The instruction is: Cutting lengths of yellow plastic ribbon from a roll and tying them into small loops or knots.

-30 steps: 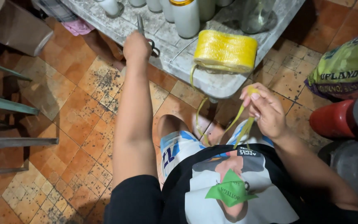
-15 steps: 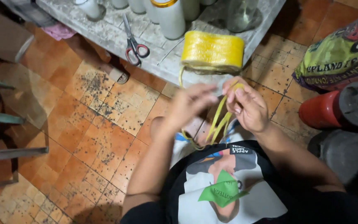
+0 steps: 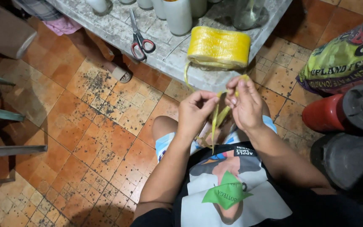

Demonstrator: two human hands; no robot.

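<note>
1. Both hands pinch the yellow plastic twine [image 3: 216, 120]: our left hand [image 3: 194, 114] has thumb and forefinger closed on the strand, our right hand [image 3: 245, 105] has its fingertips closed on it just above, near the upper end.
2. Grip state: both closed tight on the twine, nothing else held. The two hands sit close together over our lap, just below the table [image 3: 164, 59] edge.
3. Twine runs up from the hands toward the yellow twine roll [image 3: 218, 47], which lies on its side at the near table edge; a loose length hangs down between our knees.
4. Step in hand, as we judge it: working a short length of twine between the fingers, splitting or knotting, we cannot tell which.
5. Next move calls for keeping the strand taut between the two pinches, and fine fingertip work, since the band is thin and slippery.
6. Red-handled scissors [image 3: 139, 38] lie on the table, left of the roll, well apart from the hands; reaching them would need one hand freed.
7. White bottles [image 3: 177, 16] stand behind the roll.
</note>
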